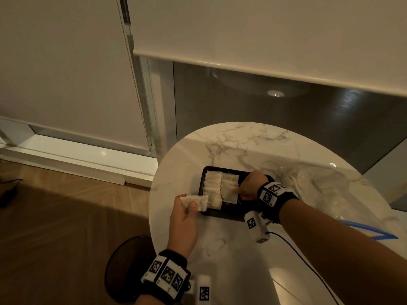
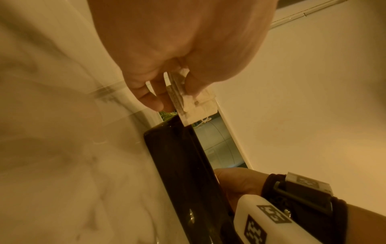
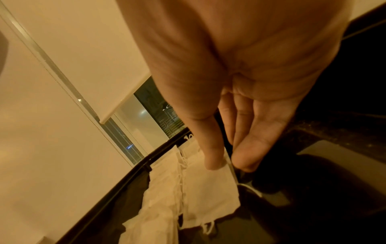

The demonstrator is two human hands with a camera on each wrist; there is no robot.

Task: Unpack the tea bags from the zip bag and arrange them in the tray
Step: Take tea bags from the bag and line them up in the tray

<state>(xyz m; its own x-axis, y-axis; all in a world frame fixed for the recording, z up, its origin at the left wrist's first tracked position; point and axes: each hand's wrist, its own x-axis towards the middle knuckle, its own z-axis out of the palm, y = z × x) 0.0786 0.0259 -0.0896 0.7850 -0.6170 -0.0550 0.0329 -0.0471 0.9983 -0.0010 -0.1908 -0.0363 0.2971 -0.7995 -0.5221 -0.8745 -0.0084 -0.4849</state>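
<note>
Tea bags point(image 1: 212, 188) already fill the tray's point(image 1: 220, 213) left column, so our right hand point(image 1: 251, 187) pinches one point(image 1: 229, 193) down beside them while our left hand point(image 1: 184, 213), just left of the tray, grips spares point(image 1: 195, 201) ready; the zip bag we cannot make out.

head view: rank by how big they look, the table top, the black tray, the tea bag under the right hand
1. table top
2. black tray
3. tea bag pinched by the right hand

table point(image 1: 231, 146): glossy marble | tray point(image 1: 222, 213): dark, smooth | tea bags point(image 1: 212, 188): matt paper (fibrous) | floor point(image 1: 55, 212): wood
</note>
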